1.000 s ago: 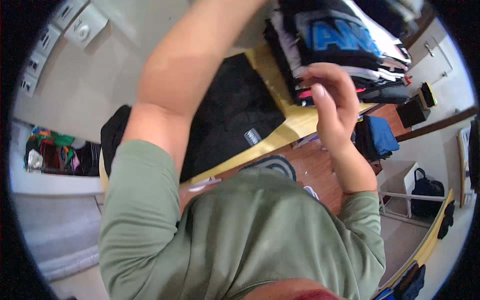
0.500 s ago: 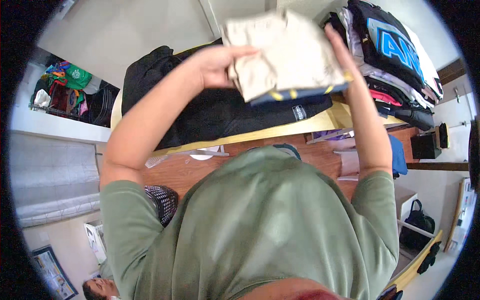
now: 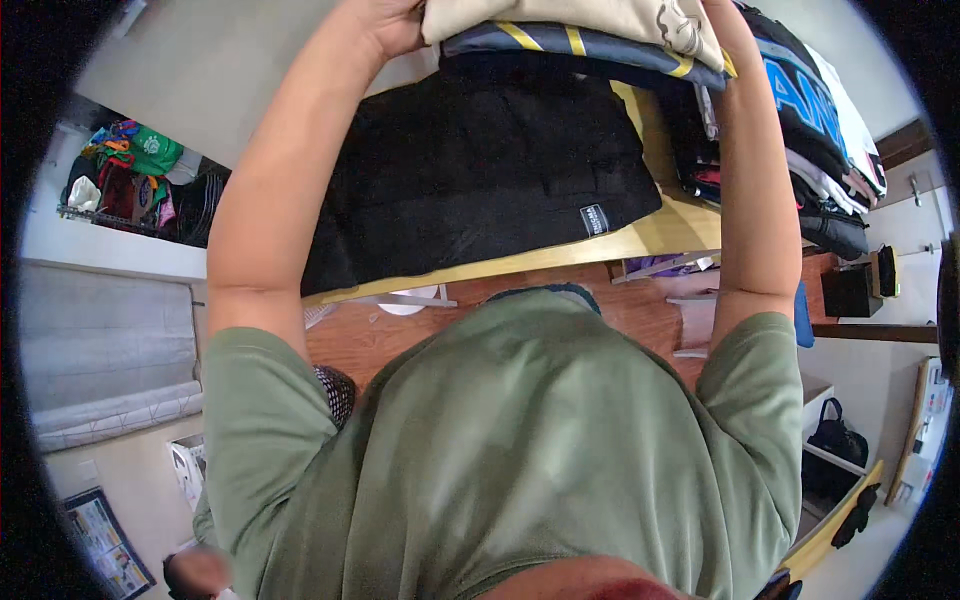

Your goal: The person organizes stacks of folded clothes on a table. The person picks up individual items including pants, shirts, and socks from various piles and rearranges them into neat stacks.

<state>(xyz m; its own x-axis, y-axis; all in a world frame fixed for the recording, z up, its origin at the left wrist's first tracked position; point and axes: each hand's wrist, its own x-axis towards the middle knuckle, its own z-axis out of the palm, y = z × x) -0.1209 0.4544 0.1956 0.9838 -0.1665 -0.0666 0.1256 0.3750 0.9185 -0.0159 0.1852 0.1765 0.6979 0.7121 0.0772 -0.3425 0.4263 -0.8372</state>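
Folded clothes (image 3: 590,38) between both hands (image 3: 396,24)

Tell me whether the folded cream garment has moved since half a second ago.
Yes: the folded cream garment has moved toward the picture's top, farther from the near edge of the light wood tabletop.

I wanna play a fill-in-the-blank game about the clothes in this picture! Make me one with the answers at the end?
1. In the pile held by the left hand and right hand, the beige garment lies on ____ of the dark garment.
2. The stripes on that dark garment are ____.
3. The big cloth spread on the table is ____.
4. The person's shirt is ____.

Missing words: top; yellow; black; green.
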